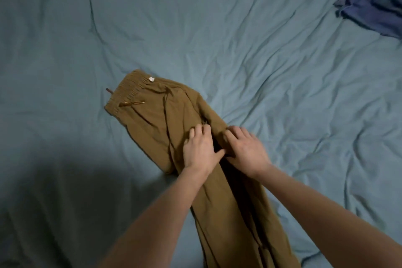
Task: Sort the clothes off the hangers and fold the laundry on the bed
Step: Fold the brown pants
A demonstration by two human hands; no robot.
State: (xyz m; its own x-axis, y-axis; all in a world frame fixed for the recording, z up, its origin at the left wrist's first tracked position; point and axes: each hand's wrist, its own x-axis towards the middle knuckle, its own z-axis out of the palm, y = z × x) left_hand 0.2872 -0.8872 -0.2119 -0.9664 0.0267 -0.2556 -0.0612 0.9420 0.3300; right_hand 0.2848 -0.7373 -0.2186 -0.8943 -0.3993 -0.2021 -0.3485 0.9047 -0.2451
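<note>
A pair of brown drawstring trousers (156,115) lies on the bed, folded lengthwise, with the elastic waistband at the upper left and the legs running down toward me. My left hand (201,150) rests flat on the trousers near the seat, fingers spread. My right hand (245,148) presses flat on the cloth right beside it, fingers apart. The two thumbs nearly touch. Neither hand grips the fabric. My forearms hide part of the trouser legs.
The bed is covered with a wrinkled blue-grey sheet (239,39). A crumpled dark blue garment (376,6) lies at the far right corner. A dark shadow falls over the sheet at the lower left.
</note>
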